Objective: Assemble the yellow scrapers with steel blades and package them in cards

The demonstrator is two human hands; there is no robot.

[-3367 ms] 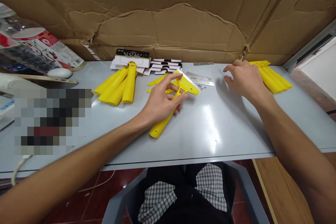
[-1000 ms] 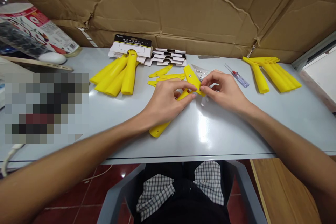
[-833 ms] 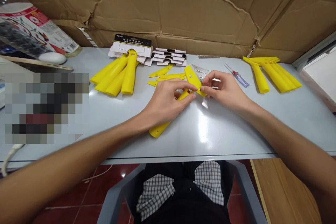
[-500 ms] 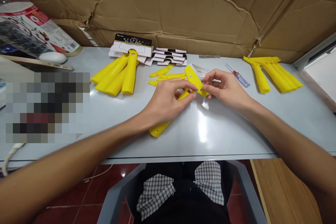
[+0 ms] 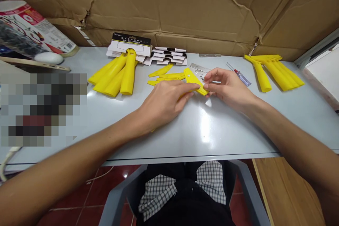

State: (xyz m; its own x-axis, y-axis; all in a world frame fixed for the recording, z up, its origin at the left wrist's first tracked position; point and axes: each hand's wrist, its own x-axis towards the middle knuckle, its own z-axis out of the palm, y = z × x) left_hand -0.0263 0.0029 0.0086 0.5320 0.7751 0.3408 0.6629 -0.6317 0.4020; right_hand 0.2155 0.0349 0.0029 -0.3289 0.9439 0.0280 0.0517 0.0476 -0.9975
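Note:
A yellow plastic scraper (image 5: 194, 78) is between my hands over the middle of the table, its wide head tilted down to the right. My left hand (image 5: 166, 100) is closed around its handle, with the index fingertip pressing on the head; the palm hides most of the handle. At the head's lower right end, my right hand (image 5: 227, 88) pinches with thumb and fingers. Whether a small screw is also between them cannot be seen. Just behind lie loose yellow cover plates (image 5: 172, 76) and thin metal blades (image 5: 198, 67).
Several yellow handles (image 5: 128, 74) lie at left against printed cards (image 5: 131, 44), beside folded cards (image 5: 169, 55). A screwdriver (image 5: 239, 75) and more yellow scraper handles (image 5: 280, 74) are at right. Cardboard (image 5: 206, 14) walls the back. A white mouse (image 5: 49, 58) lies at far left.
The scraper has turned in my left hand, so its handle's lower end is now nearly hidden under the palm. My left hand lies flatter; my right hand stays at the head's end.

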